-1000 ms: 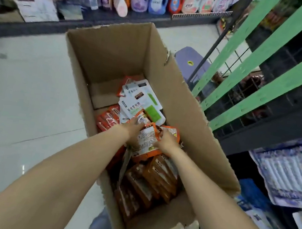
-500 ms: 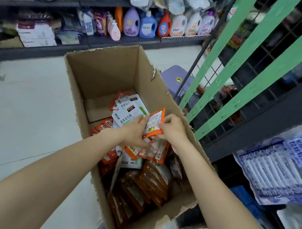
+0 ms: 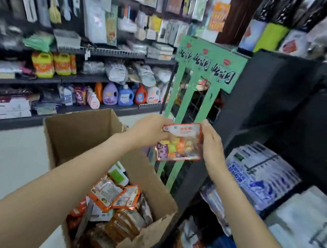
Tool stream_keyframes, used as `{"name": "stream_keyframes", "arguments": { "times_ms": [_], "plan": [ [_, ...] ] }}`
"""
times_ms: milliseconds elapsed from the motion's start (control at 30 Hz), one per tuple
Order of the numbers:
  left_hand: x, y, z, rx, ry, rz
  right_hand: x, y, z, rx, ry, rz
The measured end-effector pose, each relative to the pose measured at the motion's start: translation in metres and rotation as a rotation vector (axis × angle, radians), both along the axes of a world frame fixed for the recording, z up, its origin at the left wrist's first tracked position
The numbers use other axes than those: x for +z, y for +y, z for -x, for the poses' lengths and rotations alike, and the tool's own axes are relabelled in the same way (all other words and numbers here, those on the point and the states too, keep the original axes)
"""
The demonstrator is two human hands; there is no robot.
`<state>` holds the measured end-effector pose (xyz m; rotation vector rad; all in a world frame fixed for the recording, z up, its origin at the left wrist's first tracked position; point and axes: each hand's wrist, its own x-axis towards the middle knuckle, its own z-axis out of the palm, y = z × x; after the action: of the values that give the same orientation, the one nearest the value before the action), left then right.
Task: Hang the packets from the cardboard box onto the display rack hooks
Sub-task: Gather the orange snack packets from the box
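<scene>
Head view: left hand (image 3: 148, 131), right hand (image 3: 211, 146) grasping one packet (image 3: 179, 142) above cardboard box (image 3: 77, 131)

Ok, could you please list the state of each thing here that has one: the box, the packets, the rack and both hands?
cardboard box: open, still holding many packets
held packet: lifted out, upright in front of the rack, not yet hung
green display rack: upright, hooks not discernible
left hand: gripping the packet's left edge
right hand: gripping its right edge

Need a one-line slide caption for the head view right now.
Both hands, left hand and right hand, hold a packet before the green display rack, above the open cardboard box.
</scene>
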<state>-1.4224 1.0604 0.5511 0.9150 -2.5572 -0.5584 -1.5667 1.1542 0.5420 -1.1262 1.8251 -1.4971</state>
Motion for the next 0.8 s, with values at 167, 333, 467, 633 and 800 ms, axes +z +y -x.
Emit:
{"name": "stream_keyframes", "arguments": {
  "times_ms": [167,333,467,633,800],
  "plan": [
    [0.049,0.050,0.079,-0.230,0.181,-0.025,0.040,0.074,0.054,-0.154,0.252,0.276],
    [0.082,0.107,0.157,-0.365,0.455,-0.153,0.068,0.144,0.103,-0.399,0.261,0.328],
    [0.102,0.149,0.205,-0.455,0.482,-0.245,0.080,0.185,0.129,-0.585,0.248,0.394],
    [0.117,0.178,0.248,-0.432,0.569,-0.334,0.091,0.206,0.153,-0.732,0.247,0.446],
    [0.120,0.182,0.266,-0.432,0.562,-0.359,0.092,0.205,0.168,-0.796,0.210,0.417]
  ]
}}
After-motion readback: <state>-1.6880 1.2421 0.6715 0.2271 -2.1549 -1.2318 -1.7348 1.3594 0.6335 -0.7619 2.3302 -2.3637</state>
